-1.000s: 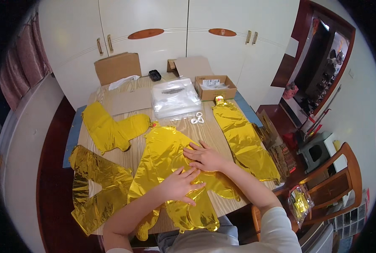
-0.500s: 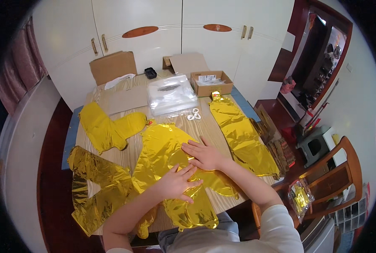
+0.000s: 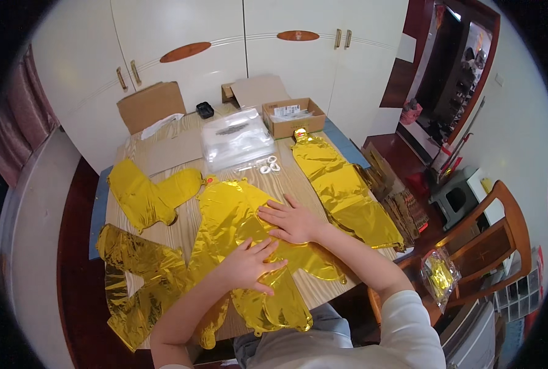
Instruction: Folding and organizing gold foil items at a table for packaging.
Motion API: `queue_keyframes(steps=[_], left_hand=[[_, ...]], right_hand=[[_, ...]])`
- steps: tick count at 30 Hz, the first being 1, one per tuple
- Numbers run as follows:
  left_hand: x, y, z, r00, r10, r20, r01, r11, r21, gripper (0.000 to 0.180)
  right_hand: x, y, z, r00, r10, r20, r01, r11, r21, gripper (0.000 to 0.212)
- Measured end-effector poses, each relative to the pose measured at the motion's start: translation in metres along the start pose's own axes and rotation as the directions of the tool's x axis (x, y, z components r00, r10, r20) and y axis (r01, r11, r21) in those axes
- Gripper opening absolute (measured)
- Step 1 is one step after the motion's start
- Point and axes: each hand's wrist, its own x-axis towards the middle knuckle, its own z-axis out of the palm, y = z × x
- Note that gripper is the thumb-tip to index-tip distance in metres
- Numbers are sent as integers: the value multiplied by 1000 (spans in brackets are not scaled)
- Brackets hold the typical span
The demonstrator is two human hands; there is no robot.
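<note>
Here, near the middle of the frame, I had both hands spread flat on the gold foil balloon [image 3: 234, 212] that lay deflated on the wooden table [image 3: 298, 175]. My left hand [image 3: 249, 265] was open, palm down, fingers fanned toward the right, and pressed on the lower part of the foil, just below centre. My right hand [image 3: 292, 220] was open as well, palm down, with its fingers pointing to the left, and it rested on the same sheet just above and to the right of the left one; the two were close but I could not tell whether they touched. Neither hand gripped anything.

The balloon ran from the centre of the frame down toward the lower edge, where its crumpled end hung over the near side of the table.

More flat gold pieces lay about it: a short forked one [image 3: 145, 194] at centre left, a wrinkled one [image 3: 141, 280] at lower left that reached past the table edge, and a long one [image 3: 341, 184] to the right of centre. Above the balloon sat a stack of clear plastic bags [image 3: 237, 138] with a few small white rings [image 3: 269, 165] just beside it. Further up stood an open cardboard box [image 3: 295, 117], a flat cardboard sheet [image 3: 149, 106] and a small black object [image 3: 205, 110]. At lower right, a clear bag of gold foil [image 3: 437, 277] lay on a wooden chair [image 3: 495, 240].
</note>
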Motion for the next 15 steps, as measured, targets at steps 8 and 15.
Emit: queue_keyframes(steps=[8,15], left_hand=[[-4,-1,-1,1000,-9,25,9,1000,-13,78],[-2,-4,-1,1000,6,17,-6,1000,-12,79]], right_hand=[[-37,-26,-40,920,372,-122,-342,916,209,71],[-67,-19,-46,853,515,85,-516,808,285,81]])
